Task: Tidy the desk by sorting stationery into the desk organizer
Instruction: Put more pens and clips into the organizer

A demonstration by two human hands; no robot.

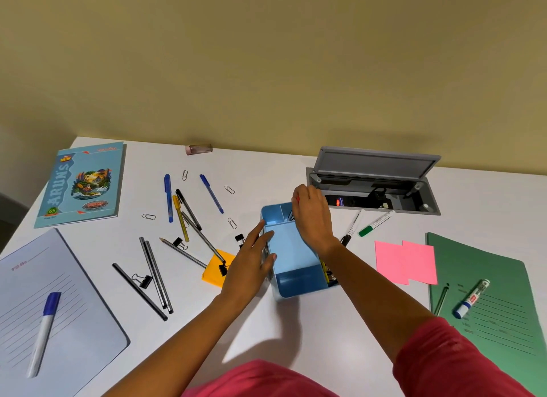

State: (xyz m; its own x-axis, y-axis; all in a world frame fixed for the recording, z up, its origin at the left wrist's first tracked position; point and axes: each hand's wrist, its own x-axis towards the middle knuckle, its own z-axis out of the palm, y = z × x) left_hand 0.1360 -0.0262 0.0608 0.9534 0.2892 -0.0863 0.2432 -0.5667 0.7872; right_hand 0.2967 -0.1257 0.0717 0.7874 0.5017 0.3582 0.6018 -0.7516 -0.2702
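Hands meet at the blue desk organizer (291,257) in the middle of the white desk (266,165): the left hand (251,263) lies flat and open against its left wall, fingers spread, holding nothing, while the right hand (310,216) arches over the far compartments, fingers curled around something red that is mostly hidden. Pens (168,198), pencils (157,275), paper clips (148,216) and binder clips (142,279) crowd the desk to the left; bare desk lies nearest the person.
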